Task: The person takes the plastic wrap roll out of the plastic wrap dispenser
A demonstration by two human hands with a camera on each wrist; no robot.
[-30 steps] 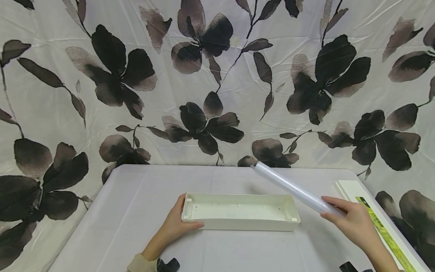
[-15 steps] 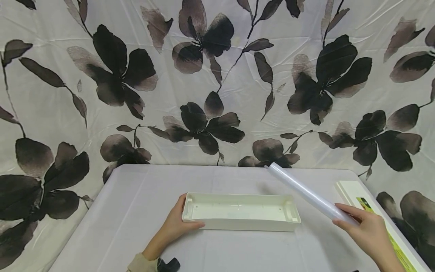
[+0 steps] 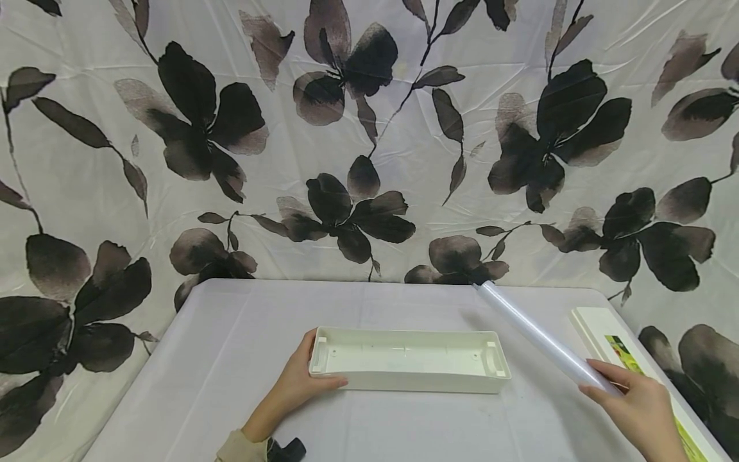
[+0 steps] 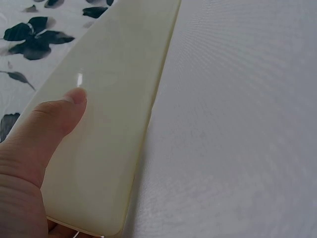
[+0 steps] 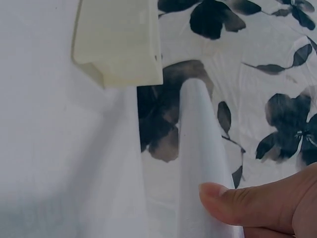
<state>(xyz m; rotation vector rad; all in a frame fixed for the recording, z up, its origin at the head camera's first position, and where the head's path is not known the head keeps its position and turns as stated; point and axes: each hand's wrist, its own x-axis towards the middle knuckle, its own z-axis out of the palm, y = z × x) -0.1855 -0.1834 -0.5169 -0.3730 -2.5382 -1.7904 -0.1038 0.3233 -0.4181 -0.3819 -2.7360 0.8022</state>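
A long cream plastic box [image 3: 410, 381] lies on the white table with its hollow side facing up. My left hand [image 3: 303, 375] grips its left end, the thumb along the near wall; the left wrist view shows that thumb [image 4: 59, 116] pressed on the smooth box side [image 4: 106, 148]. To the right of the box, my right hand [image 3: 637, 401] holds the near end of a roll of clear plastic film [image 3: 543, 333]. The roll slants up and away to the left, raised over the table and apart from the box. In the right wrist view the thumb [image 5: 223, 198] lies across the roll [image 5: 198, 139].
A long white lid-like piece [image 3: 591, 321] with a yellow-green label lies along the table's right edge, partly behind my right hand. Floral cloth [image 3: 346, 147] hangs beyond the table's far edge. The white tabletop [image 3: 242, 321] surrounds the box.
My right hand has moved to the right and slightly nearer, carrying the film roll away from the box. The left hand and the box have stayed put.
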